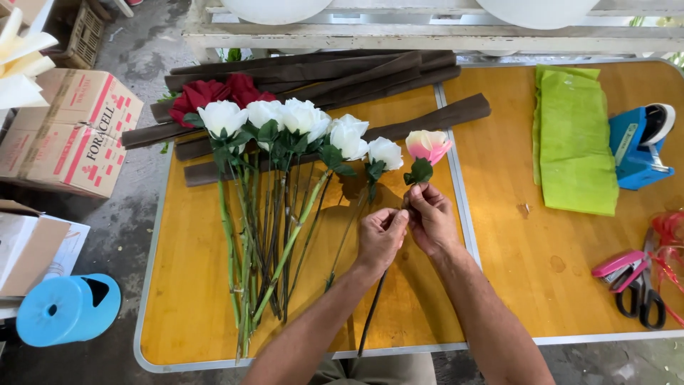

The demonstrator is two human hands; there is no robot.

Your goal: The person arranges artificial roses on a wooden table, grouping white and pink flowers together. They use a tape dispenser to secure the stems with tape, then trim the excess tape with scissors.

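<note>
White roses (299, 125) lie in a row at the frame's left centre on the wooden worktop (499, 214). Just right of them, the left hand (380, 239) pinches the stem of a pink-tipped rose (428, 145); the right hand (429, 217) grips it higher, nearer the bloom. The stem runs up-frame, the bloom beyond both hands. Green cloth (576, 139) lies far right.

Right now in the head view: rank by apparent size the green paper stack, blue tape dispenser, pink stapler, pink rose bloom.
1. Green paper stack
2. Blue tape dispenser
3. Pink stapler and pink rose bloom: look about alike, so unranked. The bloom's stem is held in both hands.
</note>
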